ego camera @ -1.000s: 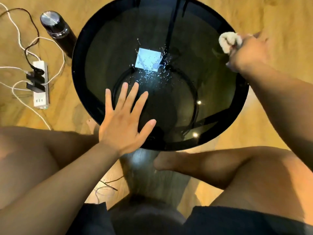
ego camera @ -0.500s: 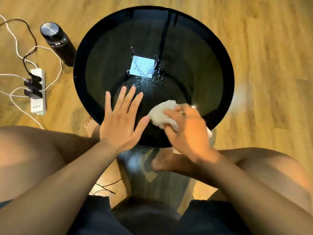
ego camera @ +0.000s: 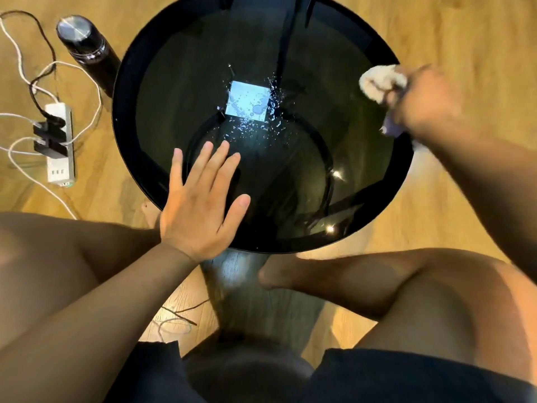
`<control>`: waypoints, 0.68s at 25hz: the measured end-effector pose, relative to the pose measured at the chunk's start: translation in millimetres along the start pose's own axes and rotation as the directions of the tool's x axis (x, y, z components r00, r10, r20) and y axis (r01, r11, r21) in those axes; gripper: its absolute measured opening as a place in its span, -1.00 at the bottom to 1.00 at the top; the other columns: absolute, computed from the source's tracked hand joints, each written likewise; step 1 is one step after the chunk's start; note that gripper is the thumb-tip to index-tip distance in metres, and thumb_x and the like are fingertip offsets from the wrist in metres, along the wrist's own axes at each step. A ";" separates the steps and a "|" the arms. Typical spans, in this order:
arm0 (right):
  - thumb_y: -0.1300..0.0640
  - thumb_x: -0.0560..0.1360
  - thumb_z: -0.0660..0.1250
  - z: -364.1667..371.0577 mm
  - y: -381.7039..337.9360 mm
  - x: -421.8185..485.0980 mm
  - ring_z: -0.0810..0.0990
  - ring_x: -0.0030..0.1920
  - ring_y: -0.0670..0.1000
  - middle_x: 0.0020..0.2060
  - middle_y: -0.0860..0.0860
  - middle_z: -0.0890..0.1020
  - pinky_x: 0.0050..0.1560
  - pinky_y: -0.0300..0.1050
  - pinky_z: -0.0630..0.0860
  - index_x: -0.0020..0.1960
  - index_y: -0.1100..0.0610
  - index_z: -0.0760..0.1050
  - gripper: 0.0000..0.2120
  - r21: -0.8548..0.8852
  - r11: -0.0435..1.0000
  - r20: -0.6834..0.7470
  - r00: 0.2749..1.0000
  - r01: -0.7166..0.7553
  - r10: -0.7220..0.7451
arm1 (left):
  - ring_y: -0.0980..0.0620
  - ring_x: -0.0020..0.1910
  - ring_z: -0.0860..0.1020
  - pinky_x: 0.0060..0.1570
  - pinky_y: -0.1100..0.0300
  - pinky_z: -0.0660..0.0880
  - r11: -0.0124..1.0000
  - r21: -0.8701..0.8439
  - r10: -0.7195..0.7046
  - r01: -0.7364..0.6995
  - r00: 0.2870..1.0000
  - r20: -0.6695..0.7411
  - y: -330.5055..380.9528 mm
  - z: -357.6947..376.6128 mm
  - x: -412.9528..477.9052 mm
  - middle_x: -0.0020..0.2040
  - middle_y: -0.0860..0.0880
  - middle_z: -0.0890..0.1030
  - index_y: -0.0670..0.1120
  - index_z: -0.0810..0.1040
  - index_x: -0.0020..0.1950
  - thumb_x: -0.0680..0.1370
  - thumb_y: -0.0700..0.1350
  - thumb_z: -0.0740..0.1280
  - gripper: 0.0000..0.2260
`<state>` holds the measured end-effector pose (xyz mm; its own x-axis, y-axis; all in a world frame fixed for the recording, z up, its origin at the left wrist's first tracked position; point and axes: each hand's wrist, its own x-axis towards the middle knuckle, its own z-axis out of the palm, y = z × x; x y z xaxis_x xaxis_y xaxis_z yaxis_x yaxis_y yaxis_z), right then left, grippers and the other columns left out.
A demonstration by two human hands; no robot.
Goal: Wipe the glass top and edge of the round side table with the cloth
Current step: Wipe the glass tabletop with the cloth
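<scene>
A round side table with a dark glass top (ego camera: 180,71) fills the upper middle of the head view. Water droplets (ego camera: 255,123) glisten around a bright square reflection near its centre. My left hand (ego camera: 200,205) lies flat with fingers spread on the near left part of the glass. My right hand (ego camera: 424,103), blurred by motion, grips a bunched white cloth (ego camera: 380,81) at the table's right rim, and the cloth sticks out to the left of my fingers.
A black bottle with a silver cap (ego camera: 84,42) stands on the wooden floor left of the table. A white power strip (ego camera: 59,149) with plugs and white and black cables lies further left. My bare legs and a foot (ego camera: 279,274) sit below the table.
My right hand swept the cloth from the near edge of the glass, beside my left hand, out to the right rim. My left hand stayed flat in place.
</scene>
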<state>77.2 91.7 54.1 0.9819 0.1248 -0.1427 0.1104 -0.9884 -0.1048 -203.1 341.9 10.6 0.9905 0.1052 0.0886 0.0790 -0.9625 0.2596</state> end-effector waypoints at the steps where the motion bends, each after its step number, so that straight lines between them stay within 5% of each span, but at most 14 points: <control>1: 0.21 0.27 0.44 -5.8 3.3 13.0 0.68 -0.05 0.21 -0.04 0.22 0.68 -0.04 0.18 0.63 0.20 0.05 0.54 -0.51 0.030 0.998 0.031 0.998 -0.047 0.046 | -0.13 0.58 0.16 0.52 -0.28 -0.10 1.000 0.005 0.002 -0.002 1.000 0.004 -0.1 -0.1 0.2 0.56 -0.12 0.27 -0.13 0.26 0.53 0.63 0.15 -0.02 -0.44; 4: 0.13 0.20 0.28 -5.6 -9.6 5.7 0.67 -0.29 0.20 -0.26 0.16 0.68 -0.22 0.12 0.66 0.02 0.12 0.58 -0.61 0.109 0.992 0.028 0.998 -0.063 0.060 | -0.13 0.58 0.16 0.52 -0.28 -0.09 1.000 0.020 0.005 -0.005 1.000 0.012 0.0 -0.4 -0.4 0.56 -0.12 0.28 -0.12 0.27 0.53 0.63 0.16 -0.04 -0.44; 8: -0.08 0.40 0.21 16.2 -37.6 -98.3 0.63 -0.10 0.30 -0.02 0.23 0.62 -0.12 0.05 0.59 0.23 0.02 0.56 -0.55 0.050 0.974 -0.031 0.975 0.222 -0.220 | -0.13 0.57 0.18 0.52 -0.27 -0.07 0.999 0.043 0.008 -0.008 1.000 0.014 1.4 -1.3 -0.9 0.55 -0.13 0.29 -0.13 0.27 0.53 0.64 0.16 -0.06 -0.43; 11: -0.15 0.36 0.16 40.5 -75.0 -216.4 0.64 -0.21 0.20 -0.06 0.13 0.62 -0.25 -0.07 0.54 0.20 -0.05 0.58 -0.52 0.193 0.809 0.038 0.819 0.556 -0.572 | -0.12 0.58 0.15 0.52 -0.26 -0.09 0.999 0.041 -0.002 0.002 1.000 0.011 0.7 -0.5 -2.6 0.56 -0.12 0.27 -0.13 0.26 0.54 0.64 0.16 -0.08 -0.43; 13: -0.15 0.39 0.19 43.9 -80.1 -242.3 0.63 -0.18 0.11 -0.01 0.05 0.60 -0.28 -0.14 0.43 0.23 -0.13 0.54 -0.56 0.177 0.729 0.126 0.720 0.661 -0.683 | -0.11 0.58 0.15 0.53 -0.24 -0.11 0.999 0.041 -0.008 0.008 1.000 0.007 0.7 0.3 -2.8 0.57 -0.12 0.27 -0.13 0.26 0.54 0.64 0.16 -0.10 -0.43; 15: -0.13 0.40 0.31 35.4 -72.0 -220.1 0.63 -0.04 0.13 0.07 0.02 0.59 -0.19 -0.05 0.50 0.25 -0.20 0.52 -0.59 0.148 0.766 0.177 0.745 0.626 -0.643 | -0.12 0.58 0.15 0.53 -0.23 -0.12 1.000 0.023 -0.009 0.009 1.000 -0.001 0.6 0.9 -1.8 0.56 -0.13 0.27 -0.14 0.26 0.53 0.64 0.14 -0.06 -0.45; 17: -0.11 0.41 0.39 23.9 -53.1 -176.3 0.62 0.03 0.19 0.13 0.05 0.59 -0.11 0.02 0.51 0.28 -0.19 0.53 -0.57 0.091 0.862 0.136 0.851 0.499 -0.507 | -0.13 0.57 0.16 0.53 -0.23 -0.12 1.000 0.006 -0.011 0.011 1.000 -0.009 0.7 0.6 -1.7 0.56 -0.13 0.28 -0.14 0.26 0.53 0.64 0.13 -0.04 -0.45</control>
<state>-105.4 124.3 61.4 0.7589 0.6191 -0.2018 0.5709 -0.7817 -0.2510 -204.7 340.9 10.1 0.9885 0.1183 0.0939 0.0910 -0.9627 0.2550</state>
